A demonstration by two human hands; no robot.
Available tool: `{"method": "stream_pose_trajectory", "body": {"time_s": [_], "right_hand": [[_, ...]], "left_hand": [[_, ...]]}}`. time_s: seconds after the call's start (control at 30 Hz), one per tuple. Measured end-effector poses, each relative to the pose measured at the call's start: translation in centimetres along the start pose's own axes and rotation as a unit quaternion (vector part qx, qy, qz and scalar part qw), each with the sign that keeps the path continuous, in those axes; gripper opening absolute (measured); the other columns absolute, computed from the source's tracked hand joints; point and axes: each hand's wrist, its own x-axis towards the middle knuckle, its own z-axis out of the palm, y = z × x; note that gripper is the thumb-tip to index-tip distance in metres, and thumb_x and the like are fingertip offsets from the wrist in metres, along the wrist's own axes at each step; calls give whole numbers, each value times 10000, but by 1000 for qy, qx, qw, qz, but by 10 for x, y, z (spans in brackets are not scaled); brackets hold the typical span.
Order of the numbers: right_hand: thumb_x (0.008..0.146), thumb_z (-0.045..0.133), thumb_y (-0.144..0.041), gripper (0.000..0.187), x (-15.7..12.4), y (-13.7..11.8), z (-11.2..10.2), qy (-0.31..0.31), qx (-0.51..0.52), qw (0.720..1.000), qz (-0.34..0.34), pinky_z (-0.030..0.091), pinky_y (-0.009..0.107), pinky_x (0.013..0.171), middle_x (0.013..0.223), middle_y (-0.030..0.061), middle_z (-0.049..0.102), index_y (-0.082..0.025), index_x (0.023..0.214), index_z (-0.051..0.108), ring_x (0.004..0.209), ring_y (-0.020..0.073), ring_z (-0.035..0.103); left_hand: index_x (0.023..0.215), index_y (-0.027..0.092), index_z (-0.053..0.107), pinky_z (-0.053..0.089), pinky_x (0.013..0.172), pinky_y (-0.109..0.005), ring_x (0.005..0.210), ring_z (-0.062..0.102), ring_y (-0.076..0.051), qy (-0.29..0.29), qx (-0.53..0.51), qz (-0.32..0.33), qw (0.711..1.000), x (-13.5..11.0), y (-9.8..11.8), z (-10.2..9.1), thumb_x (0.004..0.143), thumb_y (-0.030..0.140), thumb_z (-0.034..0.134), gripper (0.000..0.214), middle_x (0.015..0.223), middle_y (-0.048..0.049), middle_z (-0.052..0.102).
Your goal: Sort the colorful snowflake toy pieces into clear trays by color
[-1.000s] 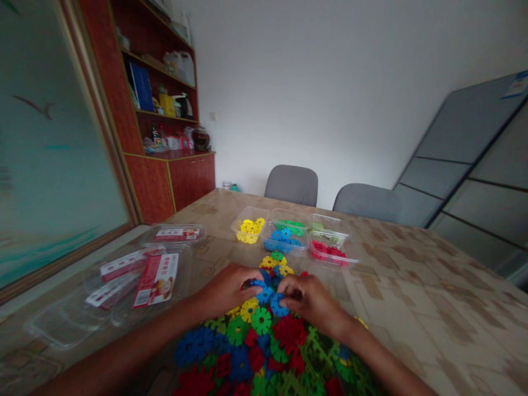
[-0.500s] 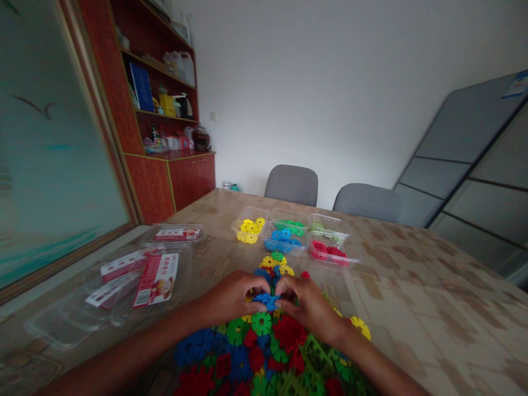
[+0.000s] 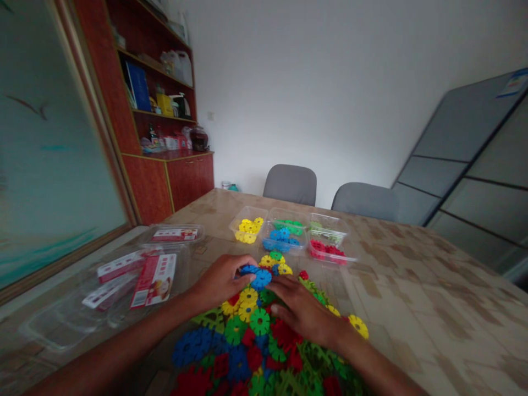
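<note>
A heap of flat plastic snowflake-shaped pieces (image 3: 264, 346) in red, blue, green and yellow lies on the table in front of me. My left hand (image 3: 220, 280) is closed round a small bunch of blue pieces (image 3: 256, 275) at the heap's far edge. My right hand (image 3: 303, 311) rests palm down on the heap, fingers stretched toward the blue pieces. Beyond stand clear trays: yellow pieces (image 3: 248, 230), blue pieces (image 3: 281, 239), green pieces (image 3: 291, 225) and red pieces (image 3: 328, 250).
Clear plastic lids with red-and-white labels (image 3: 154, 278) lie to the left on the patterned table (image 3: 412, 297). Two grey chairs (image 3: 291, 184) stand at the far side. A red-brown shelf cabinet (image 3: 165, 126) fills the left corner; glass panels lean at the right.
My two hands were pinched together on the blue pieces. Now the left hand has carried them up and forward, and the right hand has let go and flattened onto the heap.
</note>
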Motion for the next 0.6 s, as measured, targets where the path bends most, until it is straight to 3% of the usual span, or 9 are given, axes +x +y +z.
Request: {"method": "stream_pose_trajectory", "body": {"time_s": [0.13, 0.33, 0.47, 0.6], "right_hand": [[903, 531, -226, 353, 0, -3, 3, -14, -27, 1000, 3, 362, 380, 1010, 1210, 93, 591, -202, 1255, 524, 1136, 229, 501], [903, 517, -160, 181, 4, 0, -5, 47, 13, 998, 28, 458, 302, 810, 935, 42, 664, -206, 1037, 629, 903, 186, 584], [892, 512, -119, 251, 13, 3, -9, 48, 9, 999, 18, 442, 322, 874, 1031, 45, 655, -230, 1094, 610, 987, 194, 567], [862, 562, -150, 316, 31, 3, -1, -14, -48, 999, 14, 387, 340, 979, 1176, 89, 601, -194, 1175, 568, 1114, 220, 513]], "left_hand": [[912, 169, 634, 408, 646, -205, 737, 607, -154, 17, 3, 0, 1000, 1, -3, -1, 811, 252, 537, 163, 818, 12, 675], [911, 160, 631, 441, 639, -236, 723, 614, -180, 74, 5, -35, 997, 3, -4, -13, 810, 316, 505, 225, 804, -16, 673], [914, 159, 622, 466, 672, -247, 761, 623, -190, 128, -23, -47, 990, 7, -4, -21, 794, 344, 513, 246, 823, -24, 676], [918, 157, 610, 483, 710, -259, 812, 638, -198, 162, -62, -42, 984, 10, -6, -26, 794, 347, 521, 244, 863, -30, 684]]}}
